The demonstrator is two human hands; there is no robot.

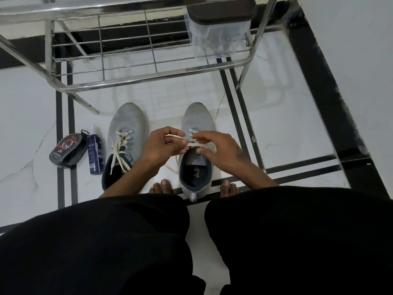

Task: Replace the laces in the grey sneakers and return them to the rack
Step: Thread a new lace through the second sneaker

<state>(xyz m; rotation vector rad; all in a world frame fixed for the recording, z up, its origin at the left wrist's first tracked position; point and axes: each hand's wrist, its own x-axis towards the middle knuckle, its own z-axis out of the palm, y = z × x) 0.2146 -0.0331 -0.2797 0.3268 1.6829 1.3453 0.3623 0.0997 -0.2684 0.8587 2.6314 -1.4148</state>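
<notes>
Presently: both hands at work on the lace over the right-hand sneaker, toe pointing far toward the rack.

Right sneaker (196, 150) lies lengthwise near-to-far, directly beneath both hands. Left hand (161, 149) and right hand (219, 150) each pinch the cream lace (192, 143) with curled fingers, stretched crosswise above the eyelets; which eyelet it enters is unclear, being hidden by fingers. Left sneaker (125, 137) stands just beside, loosely laced. Rack (148, 75) stands beyond the toes. Neither hand is plainly nearer.
</notes>
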